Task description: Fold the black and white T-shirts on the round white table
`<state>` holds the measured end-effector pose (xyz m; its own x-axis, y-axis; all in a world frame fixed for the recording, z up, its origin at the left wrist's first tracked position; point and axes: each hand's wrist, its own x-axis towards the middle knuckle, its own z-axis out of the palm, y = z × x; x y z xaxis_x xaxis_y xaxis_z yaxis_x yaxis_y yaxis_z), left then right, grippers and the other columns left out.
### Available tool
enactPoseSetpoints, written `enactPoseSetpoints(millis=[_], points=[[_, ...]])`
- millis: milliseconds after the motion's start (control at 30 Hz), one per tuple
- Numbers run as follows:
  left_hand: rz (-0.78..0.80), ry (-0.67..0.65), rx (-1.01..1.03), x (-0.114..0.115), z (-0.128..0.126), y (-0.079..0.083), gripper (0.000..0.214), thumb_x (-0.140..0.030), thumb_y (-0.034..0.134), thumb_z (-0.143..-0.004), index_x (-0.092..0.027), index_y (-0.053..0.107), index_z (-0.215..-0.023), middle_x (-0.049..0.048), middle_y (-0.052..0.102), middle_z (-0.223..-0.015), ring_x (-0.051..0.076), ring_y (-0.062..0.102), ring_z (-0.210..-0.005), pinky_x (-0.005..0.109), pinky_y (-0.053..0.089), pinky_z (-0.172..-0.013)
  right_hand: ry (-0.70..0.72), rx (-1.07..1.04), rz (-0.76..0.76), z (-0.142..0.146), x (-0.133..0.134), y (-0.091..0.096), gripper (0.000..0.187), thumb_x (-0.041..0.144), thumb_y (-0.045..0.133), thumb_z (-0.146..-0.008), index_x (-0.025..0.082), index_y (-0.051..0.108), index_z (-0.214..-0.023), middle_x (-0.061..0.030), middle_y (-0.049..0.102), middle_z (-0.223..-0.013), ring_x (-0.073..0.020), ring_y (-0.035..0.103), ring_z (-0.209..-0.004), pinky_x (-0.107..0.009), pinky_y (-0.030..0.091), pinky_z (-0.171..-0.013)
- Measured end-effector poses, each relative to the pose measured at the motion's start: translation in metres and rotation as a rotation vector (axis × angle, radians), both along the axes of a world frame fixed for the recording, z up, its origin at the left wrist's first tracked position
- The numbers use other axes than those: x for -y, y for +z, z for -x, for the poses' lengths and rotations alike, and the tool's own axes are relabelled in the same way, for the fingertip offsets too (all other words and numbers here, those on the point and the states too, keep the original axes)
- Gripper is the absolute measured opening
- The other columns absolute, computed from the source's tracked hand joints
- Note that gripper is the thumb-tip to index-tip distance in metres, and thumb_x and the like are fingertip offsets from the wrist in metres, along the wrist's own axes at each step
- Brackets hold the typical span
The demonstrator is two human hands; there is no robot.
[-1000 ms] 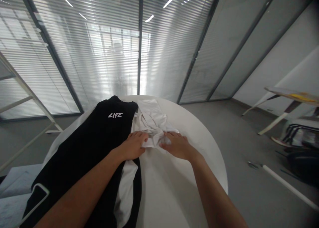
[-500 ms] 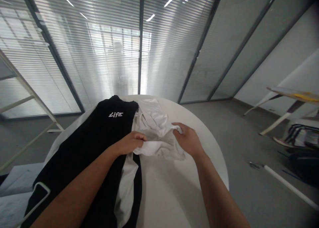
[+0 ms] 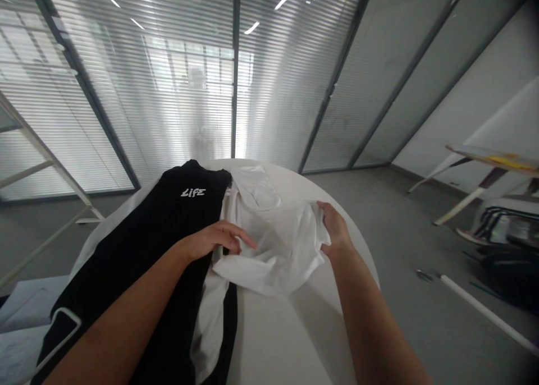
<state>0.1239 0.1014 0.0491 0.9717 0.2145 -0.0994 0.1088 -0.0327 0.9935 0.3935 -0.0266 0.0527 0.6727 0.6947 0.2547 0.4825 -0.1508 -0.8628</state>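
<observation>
- The right hand (image 3: 334,232) is closed on the right edge of a crumpled white cotton garment (image 3: 280,249), holding that side off the round white table (image 3: 290,340).
- The left hand (image 3: 213,240) lies on the garment's left edge with its fingers stretched out; I cannot tell whether it pinches the cloth.
- A black cloth garment with white "LIFE" lettering (image 3: 164,233) lies flat just left, partly under the white one.

Tabletop (image 3: 269,334): 1, round. Garments: 2, namely one black garment (image 3: 164,233) along its left edge and one white garment (image 3: 280,247) near its far right edge. Hands: 2, namely left hand (image 3: 210,240) and right hand (image 3: 336,229).
</observation>
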Motion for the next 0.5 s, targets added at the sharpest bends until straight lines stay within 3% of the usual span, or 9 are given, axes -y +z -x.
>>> enactPoseSetpoints(millis=[133, 233, 333, 433, 500], points=[[-0.344, 0.065, -0.183, 0.006, -0.008, -0.011, 0.035, -0.033, 0.052, -0.082, -0.014, 0.075, -0.099, 0.0001, 0.058, -0.057, 0.012, 0.049, -0.053, 0.023, 0.035, -0.052, 0.026, -0.139, 0.006, 0.010, -0.001, -0.002, 0.037, 0.046, 0.051, -0.078, 0.018, 0.072, -0.089, -0.0073, 0.072, -0.077, -0.0253, 0.066, -0.076, -0.034, 0.051, -0.066], [-0.442, 0.159, -0.169, 0.015, -0.017, -0.016, 0.040, -0.037, 0.049, -0.087, -0.015, 0.068, -0.115, 0.0014, 0.063, -0.069, 0.011, 0.051, -0.056, 0.023, 0.038, -0.054, 0.246, -0.281, -0.012, 0.025, -0.002, -0.001, 0.046, 0.038, 0.059, -0.073, 0.018, 0.067, -0.113, -0.0063, 0.074, -0.093, -0.0242, 0.068, -0.083, -0.034, 0.052, -0.072], [-0.335, 0.275, -0.079, 0.017, -0.024, -0.017, 0.053, -0.035, 0.051, -0.088, -0.014, 0.049, -0.137, 0.0037, 0.066, -0.082, 0.013, 0.056, -0.065, 0.025, 0.044, -0.062, 0.489, -0.511, -0.061, 0.041, 0.001, 0.003, 0.060, 0.034, 0.060, -0.074, 0.020, 0.055, -0.132, -0.0071, 0.072, -0.106, -0.0232, 0.068, -0.086, -0.034, 0.053, -0.074], [-0.084, 0.330, 0.010, 0.015, -0.027, -0.016, 0.067, -0.038, 0.053, -0.089, -0.016, 0.029, -0.148, 0.0058, 0.068, -0.090, 0.014, 0.061, -0.068, 0.029, 0.048, -0.069, 0.641, -0.637, -0.109, 0.053, 0.004, 0.009, 0.069, 0.031, 0.062, -0.073, 0.023, 0.047, -0.140, -0.0089, 0.067, -0.120, -0.0228, 0.067, -0.092, -0.034, 0.054, -0.073], [0.089, 0.362, 0.068, 0.013, -0.028, -0.015, 0.071, -0.041, 0.054, -0.089, -0.020, 0.025, -0.150, 0.0048, 0.067, -0.089, 0.014, 0.063, -0.068, 0.031, 0.049, -0.069, 0.759, -0.660, -0.121, 0.057, 0.005, 0.010, 0.075, 0.028, 0.063, -0.073, 0.028, 0.041, -0.144, -0.0096, 0.059, -0.133, -0.0235, 0.064, -0.102, -0.036, 0.055, -0.076]])
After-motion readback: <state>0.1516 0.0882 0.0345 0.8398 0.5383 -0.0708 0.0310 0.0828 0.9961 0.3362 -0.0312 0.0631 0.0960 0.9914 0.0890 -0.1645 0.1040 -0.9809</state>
